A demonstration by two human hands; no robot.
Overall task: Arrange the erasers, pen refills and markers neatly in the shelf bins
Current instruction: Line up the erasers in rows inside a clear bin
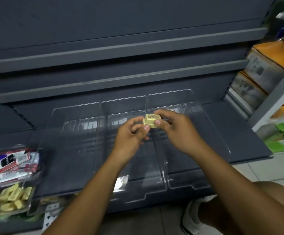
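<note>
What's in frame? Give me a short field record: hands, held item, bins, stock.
left hand: pinches erasers from the left
right hand: pinches the same erasers from the right
erasers: yellow, small stack, held above the bins
clear bins: three side by side on dark shelf
eraser pile: loose, yellow, lower left
packets: red-and-white, just beyond the pile; print blurred

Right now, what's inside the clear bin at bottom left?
A loose heap of pale yellow erasers fills the clear bin. Red-and-white packs lie at its far side, and I cannot tell if they share the same bin. The bin's bottom beneath the heap is hidden.
</note>
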